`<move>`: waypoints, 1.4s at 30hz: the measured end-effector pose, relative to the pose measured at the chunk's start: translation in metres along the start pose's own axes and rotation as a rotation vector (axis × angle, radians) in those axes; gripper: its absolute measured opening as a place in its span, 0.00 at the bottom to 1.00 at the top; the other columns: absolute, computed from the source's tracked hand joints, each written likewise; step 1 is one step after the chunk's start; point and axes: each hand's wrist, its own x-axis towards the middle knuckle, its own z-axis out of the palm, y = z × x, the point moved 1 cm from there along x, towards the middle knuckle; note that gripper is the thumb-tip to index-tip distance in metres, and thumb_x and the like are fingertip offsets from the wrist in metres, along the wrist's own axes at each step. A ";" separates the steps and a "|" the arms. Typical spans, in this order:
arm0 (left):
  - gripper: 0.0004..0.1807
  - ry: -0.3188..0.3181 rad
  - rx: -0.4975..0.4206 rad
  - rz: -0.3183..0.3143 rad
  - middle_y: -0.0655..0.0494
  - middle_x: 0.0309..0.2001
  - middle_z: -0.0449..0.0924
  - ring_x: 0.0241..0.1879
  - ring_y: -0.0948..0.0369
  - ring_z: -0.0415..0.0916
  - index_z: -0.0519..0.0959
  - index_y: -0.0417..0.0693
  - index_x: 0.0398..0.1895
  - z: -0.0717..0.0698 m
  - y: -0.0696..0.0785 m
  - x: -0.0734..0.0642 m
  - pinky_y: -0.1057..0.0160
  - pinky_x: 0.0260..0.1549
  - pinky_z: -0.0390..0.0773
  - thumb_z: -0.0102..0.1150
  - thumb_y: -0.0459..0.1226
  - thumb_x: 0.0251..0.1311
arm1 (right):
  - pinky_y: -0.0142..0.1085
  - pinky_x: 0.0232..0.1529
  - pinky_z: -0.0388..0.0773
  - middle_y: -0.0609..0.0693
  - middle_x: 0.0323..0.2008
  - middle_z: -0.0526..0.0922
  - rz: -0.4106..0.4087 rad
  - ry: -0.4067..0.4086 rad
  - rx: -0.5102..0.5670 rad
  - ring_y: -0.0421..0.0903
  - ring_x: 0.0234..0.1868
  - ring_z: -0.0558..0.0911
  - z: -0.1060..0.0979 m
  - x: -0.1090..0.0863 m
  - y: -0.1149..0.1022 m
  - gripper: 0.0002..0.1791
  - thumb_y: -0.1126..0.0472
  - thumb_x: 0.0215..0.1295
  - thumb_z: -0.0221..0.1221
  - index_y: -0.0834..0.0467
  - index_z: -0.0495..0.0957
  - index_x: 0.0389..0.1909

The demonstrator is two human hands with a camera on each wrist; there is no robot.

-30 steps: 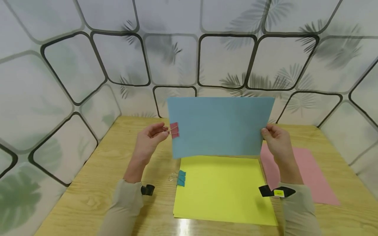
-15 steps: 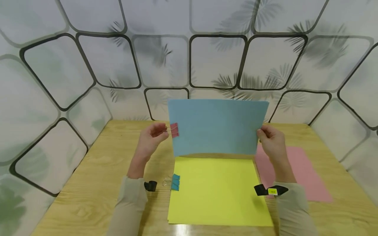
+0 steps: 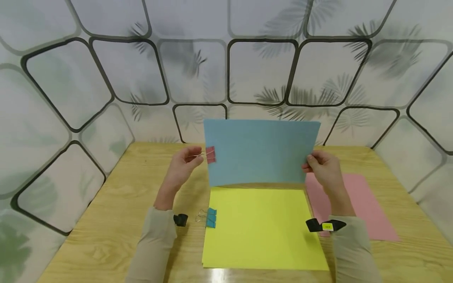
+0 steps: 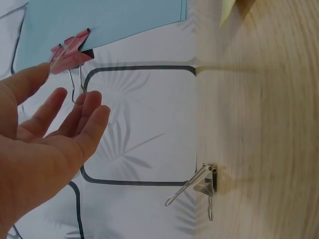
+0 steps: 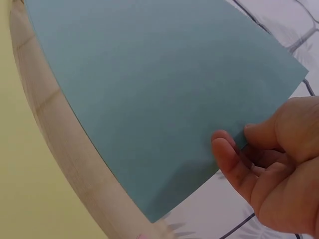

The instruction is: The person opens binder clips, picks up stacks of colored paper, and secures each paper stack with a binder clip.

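Observation:
A light blue paper stack (image 3: 262, 151) is held up above the table, with a pink binder clip (image 3: 210, 155) on its left edge. My left hand (image 3: 180, 167) pinches the clip's wire handles between thumb and fingers; in the left wrist view the pink clip (image 4: 70, 54) is at the fingertips. On the right edge, my right hand (image 3: 325, 167) pinches the blue paper (image 5: 164, 99), thumb in front. Below lies a yellow paper stack (image 3: 263, 232), with a teal binder clip (image 3: 211, 217) on its left edge.
Pink paper (image 3: 364, 208) lies on the wooden table (image 3: 116, 212) to the right, partly behind the right forearm. A silvery binder clip (image 4: 204, 185) stands on the table in the left wrist view. A patterned wall (image 3: 262, 70) rises behind and at both sides.
The head view has shifted slightly. The hands have come a little closer together, and the blue paper looks narrower and slightly bowed. Both hands keep their holds.

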 end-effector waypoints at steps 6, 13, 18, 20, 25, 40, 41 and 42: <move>0.27 -0.068 0.053 -0.015 0.36 0.67 0.65 0.65 0.42 0.65 0.62 0.37 0.72 0.003 -0.012 0.002 0.42 0.63 0.68 0.52 0.35 0.74 | 0.27 0.35 0.82 0.49 0.32 0.78 0.051 -0.083 -0.040 0.32 0.30 0.81 0.004 0.001 0.011 0.17 0.70 0.76 0.47 0.80 0.69 0.57; 0.26 -0.086 0.116 -0.004 0.35 0.68 0.64 0.67 0.42 0.64 0.62 0.39 0.73 0.004 -0.011 0.007 0.43 0.63 0.68 0.49 0.35 0.75 | 0.27 0.37 0.82 0.54 0.35 0.78 0.080 -0.117 -0.052 0.32 0.31 0.82 0.004 0.001 0.012 0.17 0.70 0.77 0.45 0.80 0.67 0.57; 0.25 -0.074 0.118 -0.017 0.35 0.68 0.65 0.66 0.43 0.64 0.63 0.39 0.72 0.004 -0.007 0.009 0.43 0.63 0.67 0.49 0.36 0.76 | 0.27 0.38 0.82 0.54 0.37 0.78 0.087 -0.087 -0.075 0.32 0.31 0.81 0.004 0.003 0.008 0.19 0.68 0.78 0.46 0.77 0.67 0.60; 0.25 -0.080 0.129 -0.027 0.35 0.68 0.65 0.66 0.42 0.64 0.63 0.38 0.72 0.005 -0.009 0.009 0.43 0.63 0.67 0.49 0.36 0.75 | 0.27 0.37 0.82 0.53 0.36 0.78 0.092 -0.083 -0.084 0.32 0.31 0.81 0.004 0.003 0.007 0.18 0.67 0.78 0.46 0.77 0.68 0.60; 0.26 -0.105 0.168 -0.029 0.36 0.67 0.66 0.65 0.42 0.66 0.63 0.37 0.72 0.009 -0.014 0.011 0.43 0.63 0.69 0.49 0.37 0.75 | 0.27 0.35 0.82 0.54 0.34 0.79 0.088 -0.092 -0.107 0.32 0.30 0.81 0.003 0.003 0.008 0.16 0.69 0.76 0.47 0.78 0.69 0.57; 0.24 -0.084 0.241 0.012 0.37 0.68 0.67 0.61 0.42 0.69 0.66 0.36 0.70 0.013 -0.018 0.016 0.43 0.61 0.70 0.50 0.33 0.74 | 0.29 0.36 0.83 0.57 0.36 0.78 0.111 -0.133 -0.110 0.34 0.31 0.81 0.006 0.005 0.017 0.16 0.69 0.77 0.45 0.77 0.68 0.56; 0.23 -0.082 0.251 0.020 0.37 0.67 0.67 0.61 0.42 0.69 0.66 0.36 0.70 0.013 -0.019 0.017 0.43 0.61 0.69 0.50 0.33 0.74 | 0.29 0.37 0.83 0.58 0.36 0.78 0.113 -0.134 -0.110 0.35 0.31 0.82 0.006 0.005 0.018 0.16 0.69 0.77 0.45 0.77 0.69 0.56; 0.23 -0.079 0.260 0.025 0.37 0.67 0.67 0.61 0.42 0.69 0.67 0.35 0.69 0.014 -0.020 0.018 0.43 0.62 0.69 0.50 0.32 0.74 | 0.29 0.37 0.83 0.59 0.37 0.78 0.119 -0.136 -0.110 0.34 0.32 0.82 0.007 0.005 0.018 0.16 0.69 0.77 0.45 0.78 0.68 0.56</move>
